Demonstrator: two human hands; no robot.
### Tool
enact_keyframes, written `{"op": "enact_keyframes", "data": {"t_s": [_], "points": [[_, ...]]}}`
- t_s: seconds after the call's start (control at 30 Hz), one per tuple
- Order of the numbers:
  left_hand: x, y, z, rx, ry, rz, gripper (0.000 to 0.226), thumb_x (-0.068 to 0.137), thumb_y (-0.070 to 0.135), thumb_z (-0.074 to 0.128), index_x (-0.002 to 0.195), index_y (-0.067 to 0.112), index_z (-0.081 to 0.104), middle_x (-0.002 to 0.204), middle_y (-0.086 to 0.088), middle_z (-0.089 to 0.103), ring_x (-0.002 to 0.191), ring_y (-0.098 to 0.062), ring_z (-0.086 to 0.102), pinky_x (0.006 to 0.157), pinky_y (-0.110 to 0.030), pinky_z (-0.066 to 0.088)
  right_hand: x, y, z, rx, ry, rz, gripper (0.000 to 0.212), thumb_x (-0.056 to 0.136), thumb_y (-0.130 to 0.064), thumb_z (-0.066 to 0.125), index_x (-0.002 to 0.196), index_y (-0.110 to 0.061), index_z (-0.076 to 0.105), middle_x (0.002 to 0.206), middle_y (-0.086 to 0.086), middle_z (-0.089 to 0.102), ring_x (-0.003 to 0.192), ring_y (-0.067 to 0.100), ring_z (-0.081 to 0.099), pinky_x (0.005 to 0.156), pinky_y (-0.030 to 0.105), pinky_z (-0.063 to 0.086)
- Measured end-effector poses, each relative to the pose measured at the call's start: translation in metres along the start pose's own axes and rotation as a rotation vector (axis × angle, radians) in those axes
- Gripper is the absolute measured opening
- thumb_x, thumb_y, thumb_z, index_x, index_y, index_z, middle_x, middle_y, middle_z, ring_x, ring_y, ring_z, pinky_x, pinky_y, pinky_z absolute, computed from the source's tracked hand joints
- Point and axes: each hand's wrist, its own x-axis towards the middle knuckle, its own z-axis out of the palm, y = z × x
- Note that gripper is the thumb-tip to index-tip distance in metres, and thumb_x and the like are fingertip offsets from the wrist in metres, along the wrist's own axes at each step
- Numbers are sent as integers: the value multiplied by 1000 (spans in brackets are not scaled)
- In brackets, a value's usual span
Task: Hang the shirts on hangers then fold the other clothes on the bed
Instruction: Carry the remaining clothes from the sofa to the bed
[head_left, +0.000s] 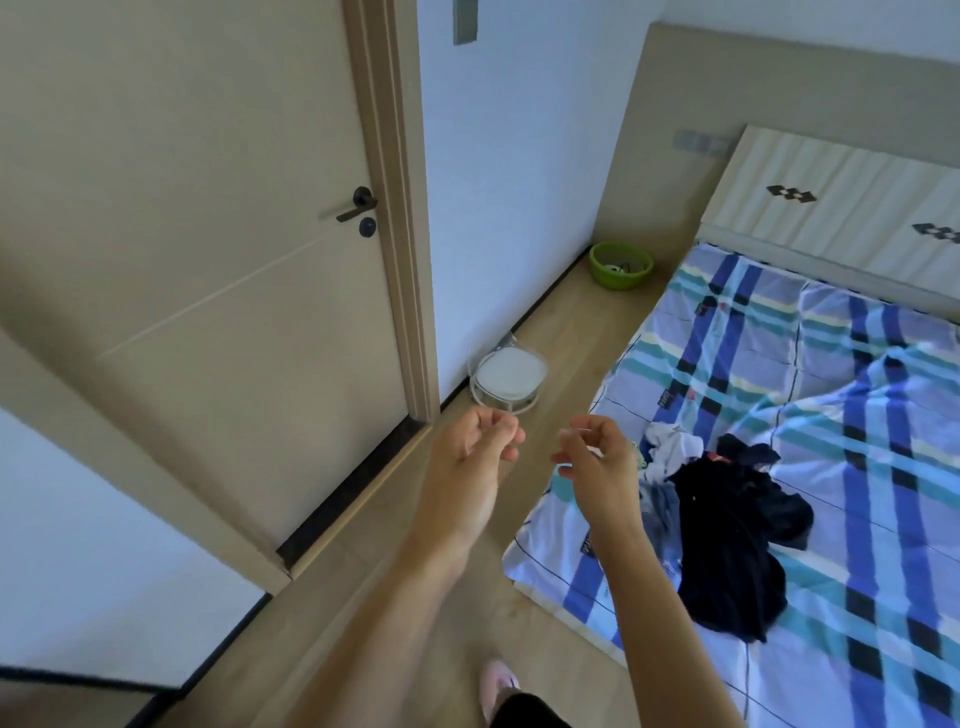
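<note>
left grip (475, 449), right grip (597, 460) loosely curled, clothes (727, 525) near, on bed (857, 395)

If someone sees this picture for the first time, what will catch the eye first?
The left hand and right hand hover empty in the middle, fingers loosely curled. Right of them, a dark pile of clothes lies unfolded on the blue plaid sheet. A green basin stands on the floor beyond.

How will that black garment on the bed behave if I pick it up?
The black garment lies crumpled in soft folds, so it will probably hang floppy and unfold. It looks thin, likely light. Touching the pale clothes, it may drag them.
</note>
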Motion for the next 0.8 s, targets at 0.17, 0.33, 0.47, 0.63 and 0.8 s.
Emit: {"op": "enact_keyframes", "data": {"t_s": [0.17,0.33,0.47,0.63,0.8], "points": [[114,-2,6,61,-46,-16,35,82,43,55,90,11,67,91,-7,72,79,-9,64,79,-31,46,112,11,48,33,39,29,8,95,-8,61,99,-15,63,89,7,69,66,18,68,66,33,55],[240,22,20,94,-110,4,32,82,40,55,87,11,68,87,-6,72,77,-8,64,74,-26,46,239,4,86,68,90,77,13,95,-11,61,107,-14,62,98,10,70,71,17,71,70,37,56],[330,39,37,108,-181,-32,28,81,41,55,85,15,66,91,-8,72,78,-5,63,67,-22,47,315,-14,104,77,155,73,13,96,-12,60,108,-16,61,95,6,70,72,15,72,69,36,57],[435,39,86,155,-363,-67,28,95,33,59,94,5,65,92,-5,72,80,-7,65,71,-20,48,396,-10,94,92,317,112,12,96,-9,60,106,-15,61,98,9,67,75,21,72,65,29,55],[538,35,153,188,-620,-87,25,95,31,60,88,9,67,88,-8,71,80,-10,63,75,-23,47,468,-2,58,90,587,180,13,97,-11,60,109,-15,61,99,6,67,75,18,71,65,29,55]]}}
